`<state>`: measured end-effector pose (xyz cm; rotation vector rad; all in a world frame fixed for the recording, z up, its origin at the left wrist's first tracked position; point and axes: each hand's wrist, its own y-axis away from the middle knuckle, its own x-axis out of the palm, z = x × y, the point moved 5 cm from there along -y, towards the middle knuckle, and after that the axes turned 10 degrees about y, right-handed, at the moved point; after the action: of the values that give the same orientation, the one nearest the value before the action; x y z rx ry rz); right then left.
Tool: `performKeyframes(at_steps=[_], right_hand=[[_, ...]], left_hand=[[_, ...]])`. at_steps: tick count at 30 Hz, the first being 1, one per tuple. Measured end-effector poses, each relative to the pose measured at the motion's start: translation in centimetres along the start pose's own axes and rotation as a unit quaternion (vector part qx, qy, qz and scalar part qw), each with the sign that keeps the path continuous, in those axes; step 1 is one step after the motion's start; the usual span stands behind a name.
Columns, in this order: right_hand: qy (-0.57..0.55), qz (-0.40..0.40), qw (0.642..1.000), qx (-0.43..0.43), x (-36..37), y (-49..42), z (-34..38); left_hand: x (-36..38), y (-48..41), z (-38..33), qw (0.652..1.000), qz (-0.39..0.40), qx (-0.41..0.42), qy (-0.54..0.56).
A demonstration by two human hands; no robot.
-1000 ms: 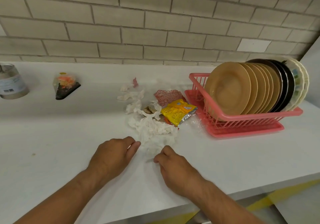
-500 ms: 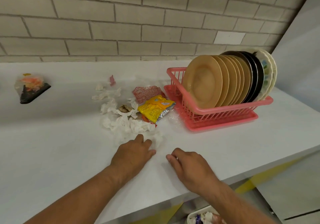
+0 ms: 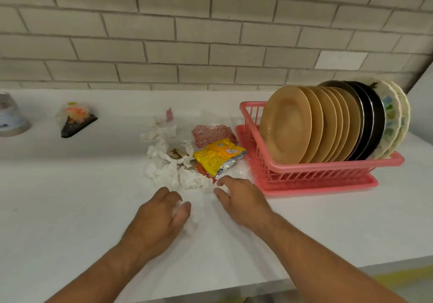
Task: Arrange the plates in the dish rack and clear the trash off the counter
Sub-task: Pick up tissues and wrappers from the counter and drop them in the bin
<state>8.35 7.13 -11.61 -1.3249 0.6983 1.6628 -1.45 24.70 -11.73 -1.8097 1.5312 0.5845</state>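
A pink dish rack (image 3: 304, 176) on the right holds several tan plates (image 3: 287, 124), dark plates (image 3: 372, 119) and pale patterned plates (image 3: 393, 117), all on edge. Left of it lies a trash pile: crumpled white tissues (image 3: 168, 173), a yellow snack wrapper (image 3: 219, 156) and a red-patterned wrapper (image 3: 210, 132). My left hand (image 3: 159, 218) curls its fingers round a crumpled tissue (image 3: 191, 223) near the pile's front. My right hand (image 3: 239, 199) has curled fingers on a bit of white tissue at the pile's right front, beside the rack.
A wrapped triangular food packet (image 3: 76, 119) and a metal tin (image 3: 10, 117) stand at the far left of the white counter (image 3: 70, 197). A brick-tiled wall runs behind. The counter's front edge is close below my forearms.
The view has swung back left. My left hand has closed on a tissue and drawn it toward me. My right hand has moved forward to the pile's right edge.
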Motion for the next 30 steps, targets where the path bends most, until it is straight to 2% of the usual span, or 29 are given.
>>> performKeyframes(at_steps=[6, 9, 11, 17, 24, 30], right_hand=[[0.046, 0.058, 0.997, -0.021, 2.6, -4.3, 2.9], [0.062, 0.082, 0.995, -0.018, 3.6, -4.1, 2.8], [0.046, 0.06, 0.997, -0.023, 3.1, -3.5, 2.4], [-0.053, 0.055, 0.997, 0.005, 0.5, -0.9, -0.1], [-0.085, 0.03, 0.996, -0.005, -1.5, 2.4, -4.5], [-0.129, -0.007, 0.991, 0.027, -3.5, 6.1, -7.5]], left_hand=[[-1.2, 1.0, -0.2, 0.995, -0.074, -0.066, -0.011], [-0.8, 1.7, -0.4, 0.996, -0.049, -0.079, -0.005], [-0.5, 2.1, -0.3, 0.996, -0.027, -0.086, -0.011], [0.1, 2.4, -1.2, 0.993, 0.006, -0.116, 0.006], [3.6, 0.5, -4.8, 0.995, 0.06, -0.074, -0.023], [5.8, -1.0, -7.5, 0.991, 0.085, -0.101, -0.001]])
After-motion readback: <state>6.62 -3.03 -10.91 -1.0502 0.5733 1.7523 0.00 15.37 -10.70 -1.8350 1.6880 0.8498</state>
